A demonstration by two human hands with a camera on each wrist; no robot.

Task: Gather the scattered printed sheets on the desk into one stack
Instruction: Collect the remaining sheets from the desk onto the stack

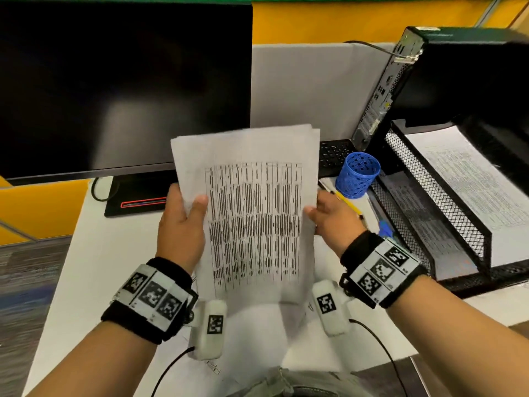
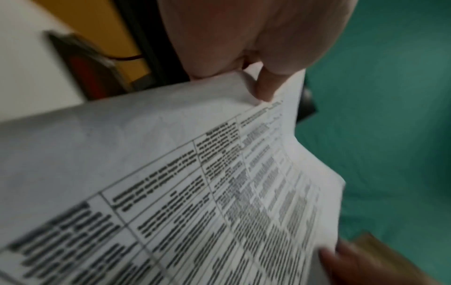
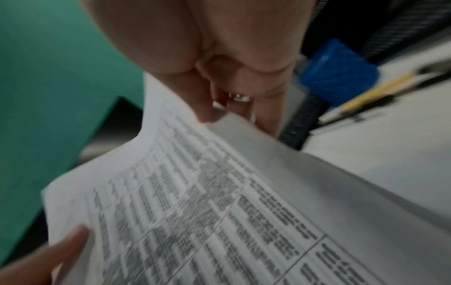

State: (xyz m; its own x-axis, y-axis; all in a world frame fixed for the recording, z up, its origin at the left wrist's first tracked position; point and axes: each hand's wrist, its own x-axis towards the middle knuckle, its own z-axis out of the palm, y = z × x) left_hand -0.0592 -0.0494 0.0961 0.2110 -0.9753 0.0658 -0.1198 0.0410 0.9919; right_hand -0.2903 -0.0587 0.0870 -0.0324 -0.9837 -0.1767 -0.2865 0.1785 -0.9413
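A bundle of printed sheets with a dense table stands upright above the white desk, held between both hands. My left hand grips its left edge, thumb on the front. My right hand grips the right edge, thumb on the front too. The top edges of the sheets are slightly fanned. In the left wrist view the sheets fill the frame, pinched under my left hand. In the right wrist view the sheets are pinched by my right hand. More white paper lies flat on the desk below.
A dark monitor stands at the back left. A blue mesh pen cup and a yellow pencil sit right of the sheets. A black mesh tray holding printed paper and a computer case occupy the right side.
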